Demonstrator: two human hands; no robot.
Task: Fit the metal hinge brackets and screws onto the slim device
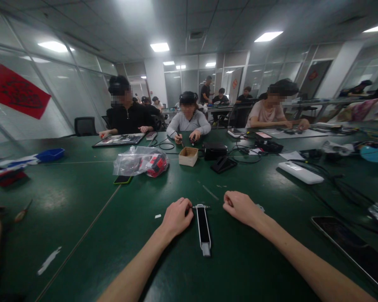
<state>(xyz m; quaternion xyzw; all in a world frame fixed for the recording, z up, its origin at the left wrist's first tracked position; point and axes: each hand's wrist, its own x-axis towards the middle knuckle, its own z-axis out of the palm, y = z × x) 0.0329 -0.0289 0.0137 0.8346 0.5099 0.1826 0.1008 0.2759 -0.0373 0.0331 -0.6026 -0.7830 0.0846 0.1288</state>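
My left hand (176, 217) rests on the green table (113, 235), fingers curled and pinched on a thin tool (201, 206) whose tip reaches the top of a narrow black and white device (203, 228) lying lengthwise in front of me. My right hand (241, 207) lies a little right of the device with its fingers closed in a loose fist. A small grey piece (260, 207) shows just beyond its knuckles; whether the hand holds it is hidden.
A small cardboard box (188, 156), a clear plastic bag with red parts (141, 162), a phone (122, 179), black chargers and cables (223, 163) and a white bar (300, 172) lie mid-table. A tablet (353, 247) sits at right. Three people work across the table.
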